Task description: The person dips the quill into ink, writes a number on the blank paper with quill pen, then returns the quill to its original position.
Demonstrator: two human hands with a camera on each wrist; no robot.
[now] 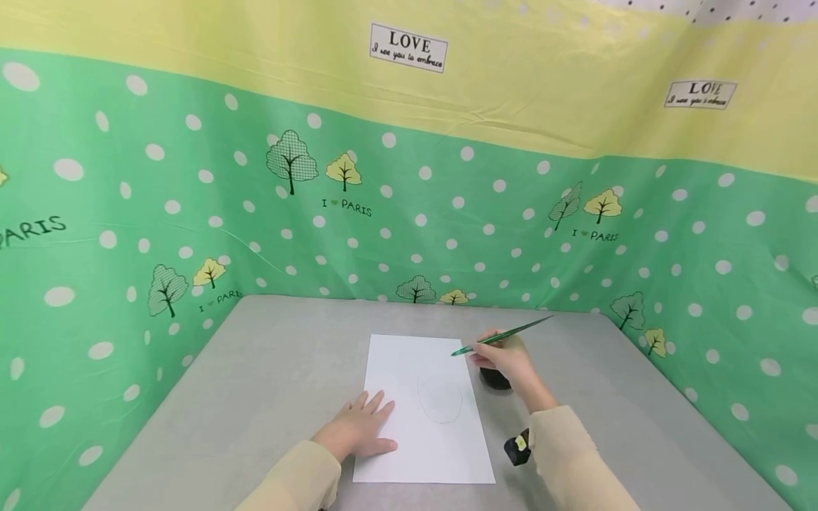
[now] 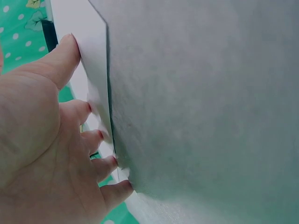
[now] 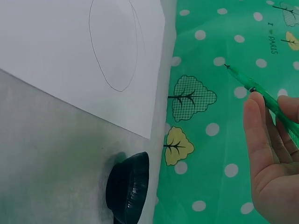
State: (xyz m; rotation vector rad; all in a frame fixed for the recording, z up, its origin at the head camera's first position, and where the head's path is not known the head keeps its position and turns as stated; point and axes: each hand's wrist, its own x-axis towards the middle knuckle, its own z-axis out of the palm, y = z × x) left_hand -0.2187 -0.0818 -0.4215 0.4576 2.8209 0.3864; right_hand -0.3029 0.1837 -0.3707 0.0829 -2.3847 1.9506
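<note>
- Since the sheet of paper (image 1: 422, 411) is the thing everything else sits around, I'll place it all from there: it lies flat on the grey table (image 1: 268, 397), near the front edge, long side running away from the person.
- Nearest the camera, the left hand (image 1: 358, 429) rests on the paper's left edge, fingers straight and spread, just pressing it down, not gripping anything. In the left wrist view the fingertips (image 2: 105, 135) land right along that edge.
- Roughly mid-sheet there's a faint pencil oval (image 1: 440, 397), thin line, easy to miss.
- Just off the paper's right edge sits a small black round thing (image 1: 495, 378), maybe a cap or a little pot, can't tell which. It's partly behind the right hand.
- The right hand (image 1: 508, 362) hovers past the paper's right side, fingers curled round a green pencil (image 1: 505, 336). The tip is lifted off the sheet, over its far right corner, the back end pointing up and away.
- My guess on handling: the paper is light, thin and floppy, so it'll skid or crease if pushed. Pinning it flat near an edge, like now, looks like the way to go. The pencil is stiff and light, best held low near the tip.
- Farthest out, beyond the paper's top edge, a green polka-dot cloth (image 1: 447, 213) with little trees walls off the table.
</note>
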